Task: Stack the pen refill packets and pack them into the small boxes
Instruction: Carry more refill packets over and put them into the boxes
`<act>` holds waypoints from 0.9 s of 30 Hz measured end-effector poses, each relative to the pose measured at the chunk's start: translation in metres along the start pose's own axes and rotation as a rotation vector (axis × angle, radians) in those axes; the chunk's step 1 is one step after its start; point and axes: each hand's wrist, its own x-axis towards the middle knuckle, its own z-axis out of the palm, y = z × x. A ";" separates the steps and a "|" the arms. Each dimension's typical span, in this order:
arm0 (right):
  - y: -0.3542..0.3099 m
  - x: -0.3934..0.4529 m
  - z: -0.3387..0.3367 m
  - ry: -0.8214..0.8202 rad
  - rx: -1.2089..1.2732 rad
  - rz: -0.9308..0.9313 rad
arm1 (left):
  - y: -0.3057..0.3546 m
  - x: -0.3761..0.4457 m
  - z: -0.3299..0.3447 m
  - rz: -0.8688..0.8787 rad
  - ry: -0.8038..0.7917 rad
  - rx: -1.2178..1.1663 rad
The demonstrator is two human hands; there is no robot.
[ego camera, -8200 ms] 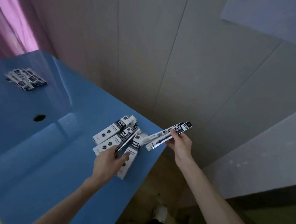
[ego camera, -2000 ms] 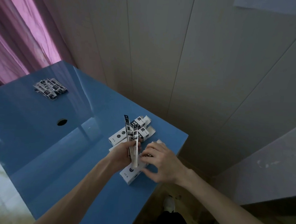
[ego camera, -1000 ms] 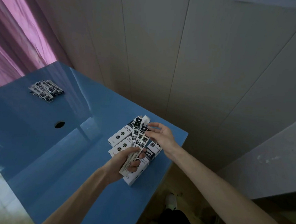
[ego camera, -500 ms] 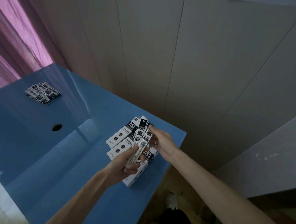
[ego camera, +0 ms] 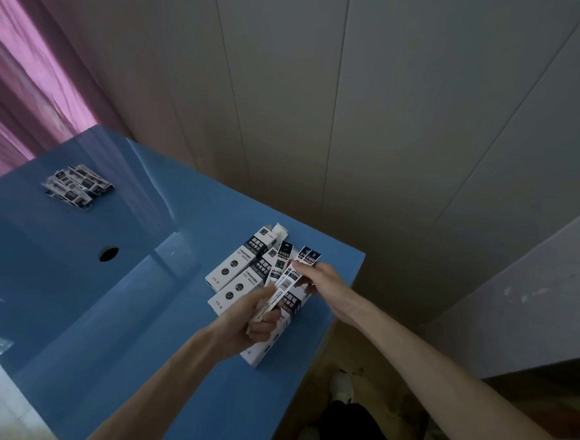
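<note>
A person stands at the corner of a blue tabletop (ego camera: 109,327). Their left hand (ego camera: 251,318) grips the lower ends of a small fan of pen refill packets (ego camera: 282,281), fingers curled around them. Their right hand (ego camera: 317,278) pinches the upper end of two more packets (ego camera: 308,256) between thumb and fingers, just beside the fan. Beneath both hands, several small white-and-black boxes (ego camera: 241,262) lie side by side near the tabletop's edge. Well apart, at the far left corner, another pile of packets (ego camera: 76,186) lies by a pink curtain (ego camera: 27,74).
</note>
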 end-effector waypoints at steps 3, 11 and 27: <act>0.004 0.005 -0.005 0.035 -0.051 -0.050 | 0.003 0.003 0.006 -0.028 -0.080 0.001; -0.002 0.015 -0.015 0.035 0.079 -0.043 | 0.025 0.009 0.010 -0.041 -0.168 0.229; -0.006 0.039 -0.040 0.260 0.274 -0.084 | 0.060 0.044 0.001 0.268 0.302 0.749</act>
